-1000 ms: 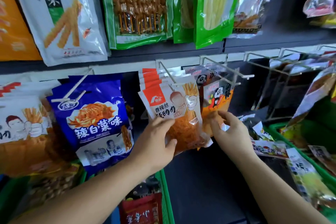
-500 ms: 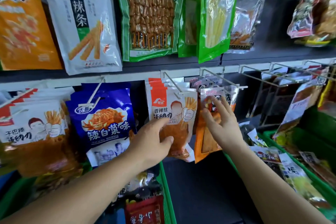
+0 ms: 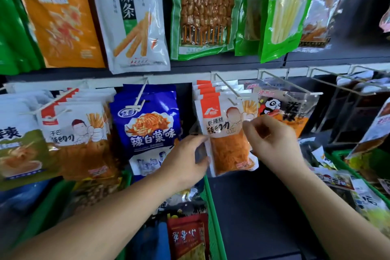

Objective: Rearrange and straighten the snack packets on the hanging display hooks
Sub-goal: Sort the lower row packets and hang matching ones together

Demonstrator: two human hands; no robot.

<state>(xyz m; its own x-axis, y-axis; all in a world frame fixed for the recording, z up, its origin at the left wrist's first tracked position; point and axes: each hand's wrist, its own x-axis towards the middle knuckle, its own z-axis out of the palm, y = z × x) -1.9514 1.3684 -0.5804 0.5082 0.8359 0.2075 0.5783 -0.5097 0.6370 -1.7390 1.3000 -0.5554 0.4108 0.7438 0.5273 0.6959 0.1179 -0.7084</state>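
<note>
A stack of white-and-orange snack packets (image 3: 226, 133) hangs on a wire hook (image 3: 228, 87) in the middle of the lower row. My left hand (image 3: 185, 162) holds the left edge of the front packet, fingers curled round it. My right hand (image 3: 272, 143) has curled fingers at the packet's right edge, by its upper half; whether it pinches the packet is unclear. Right behind that hand hang panda-print packets (image 3: 282, 110) on the neighbouring hook. A blue packet (image 3: 147, 129) hangs to the left of my left hand.
Large packets (image 3: 130, 17) fill the upper row. More white-and-orange packets (image 3: 78, 131) hang at the lower left. Empty wire hooks (image 3: 341, 82) stick out at the right. Green baskets (image 3: 213, 217) with loose packets stand below, with a dark shelf between them.
My right hand left the panda packets and moved left to the right edge of the front white-and-orange packet. My left hand stayed on its left edge. The view tilted upward.
</note>
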